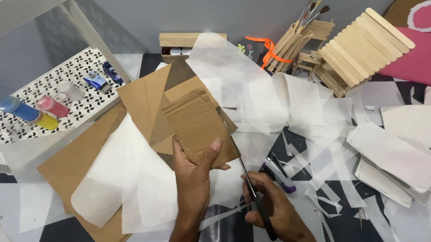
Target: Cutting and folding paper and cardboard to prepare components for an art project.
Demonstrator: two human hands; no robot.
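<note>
At frame centre, our left hand (193,171) is pinching the cardboard (195,124) steady, thumb on top, while our right hand (270,210), fingers clasping the scissors (251,189), is cutting along its right edge.

Both hands, left (195,172) and right (270,203), and forearms are bare, without sleeves or rings.
</note>
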